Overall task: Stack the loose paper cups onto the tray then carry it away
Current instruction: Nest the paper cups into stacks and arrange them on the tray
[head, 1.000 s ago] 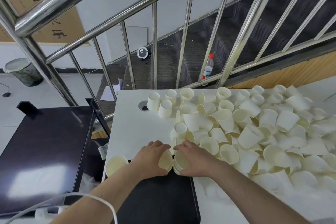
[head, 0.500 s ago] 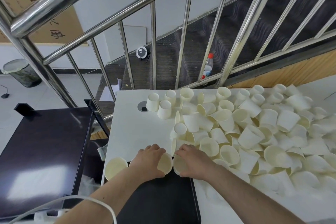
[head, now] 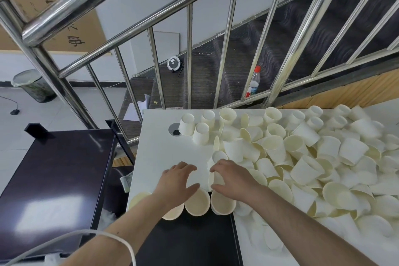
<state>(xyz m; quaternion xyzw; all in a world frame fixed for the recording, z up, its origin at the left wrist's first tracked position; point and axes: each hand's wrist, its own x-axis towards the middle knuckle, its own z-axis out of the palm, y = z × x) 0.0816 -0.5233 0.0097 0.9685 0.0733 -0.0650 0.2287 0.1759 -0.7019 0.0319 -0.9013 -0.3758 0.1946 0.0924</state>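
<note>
White table carries a big loose pile of paper cups across its right half, most tipped on their sides, a few upside down near the far edge by a round cable hole. Black tray lies at the near table edge, under both forearms. 3 upright cups sit in a row on its far edge, a 4th cup just left of them, partly behind the left arm. Left hand hovers above the left cups, fingers spread wide, holding nothing. Right hand is also spread, fingertips at a lying cup; cannot tell if it grips it. Steel railing blocks the far side, stairs behind with a bottle. Dark cabinet left of table, bin on the floor beyond. White cable crosses the left wrist. Tray's near end cut off by the frame; right-side cups are blurred.
</note>
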